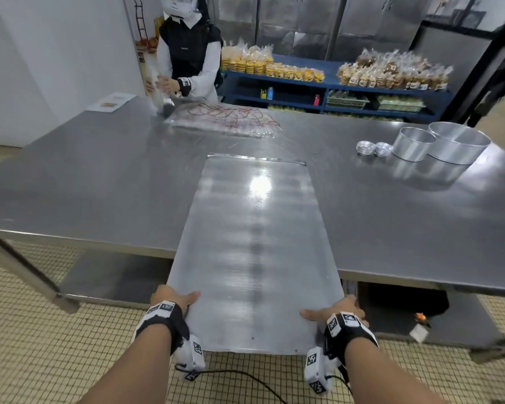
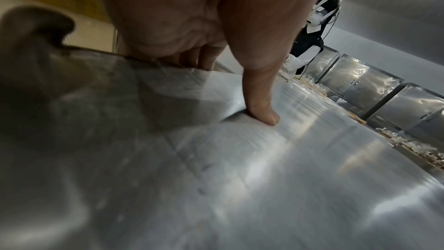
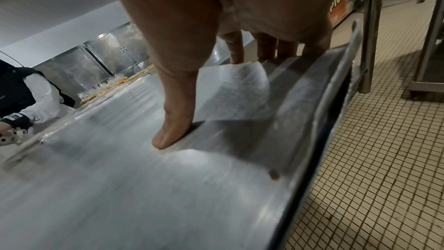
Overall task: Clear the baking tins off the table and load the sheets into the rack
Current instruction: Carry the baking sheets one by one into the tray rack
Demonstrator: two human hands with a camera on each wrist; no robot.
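Table (image 1: 99, 176) left half bare; tins (image 1: 438, 142) crowd far right.

We see both forearms reach forward, side by side, each with a black-and-white tracking band at the wrist. The left hand (image 1: 172, 298) grips the left edge of the baking sheet (image 1: 254, 243) near its close corner, thumb (image 2: 261, 109) flat on top and the other fingers (image 2: 206, 58) curled under the edge. The right hand (image 1: 337, 310) mirrors it on the sheet's right edge, thumb (image 3: 173, 132) pressed on top, fingers (image 3: 266, 48) wrapped below.
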